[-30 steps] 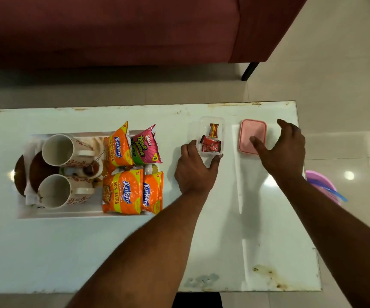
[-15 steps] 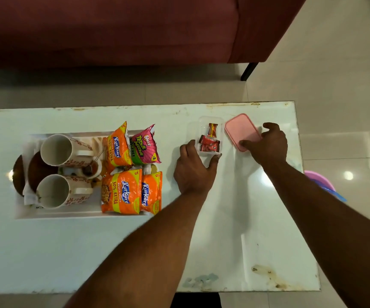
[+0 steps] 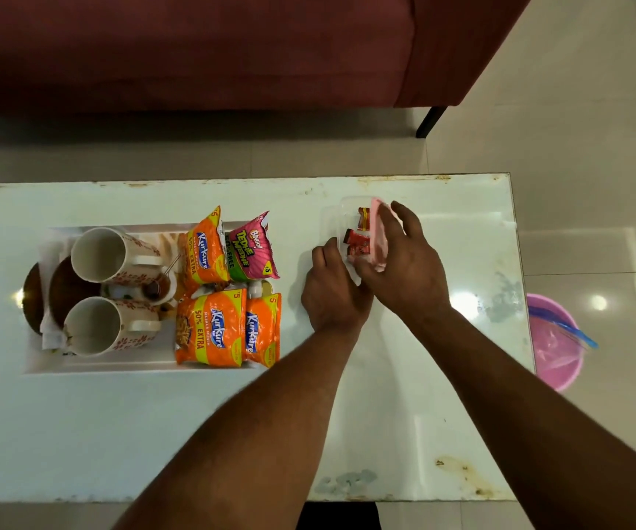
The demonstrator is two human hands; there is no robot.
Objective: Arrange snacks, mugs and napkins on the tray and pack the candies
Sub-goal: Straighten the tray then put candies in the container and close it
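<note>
Your right hand (image 3: 404,269) pinches the pink lid (image 3: 378,239) tilted over the candy box (image 3: 343,208) — right of centre — your left hand (image 3: 333,292), fingers curled, steadies it.

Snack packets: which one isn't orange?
The pink Bingo Tedhe Medhe packet, at the tray's far right corner. The three Kurkure packets are orange.

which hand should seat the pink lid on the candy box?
Right. The right hand holds the pink lid tilted over the clear candy box; the left hand braces the box's near side.
</note>
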